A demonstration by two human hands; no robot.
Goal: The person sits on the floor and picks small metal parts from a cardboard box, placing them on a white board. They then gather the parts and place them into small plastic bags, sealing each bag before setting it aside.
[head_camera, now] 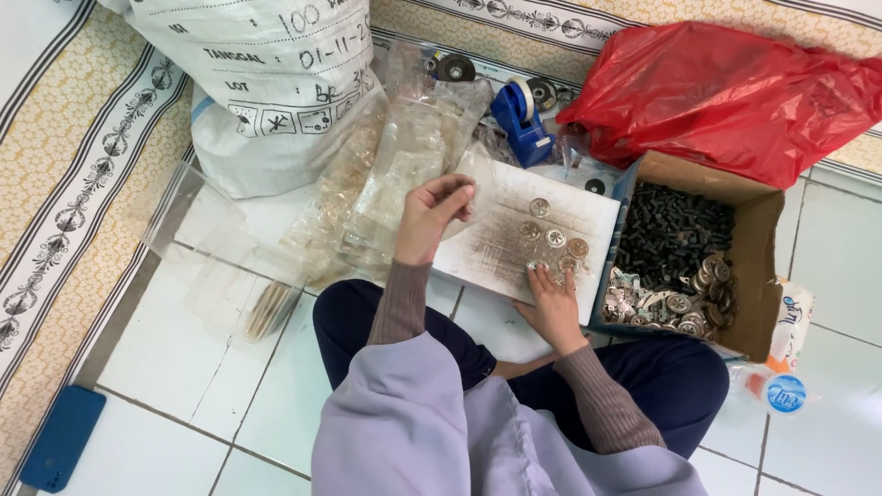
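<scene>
My left hand [432, 216] is raised over the left edge of a white board [588, 216], fingers pinched on a small clear plastic bag [470, 174]. My right hand [551, 298] rests on the board's near edge, fingertips touching small round metal discs [551, 237] that lie scattered on the board. Whether it grips one I cannot tell.
A cardboard box [758, 266] at the right holds dark small parts and more metal discs. Behind it lie a red plastic bag [726, 92] and a blue tape dispenser [522, 119]. A white sack [266, 83] and heaped clear bags [386, 184] sit at the left. A dark blue flat object [60, 436] lies at the lower left.
</scene>
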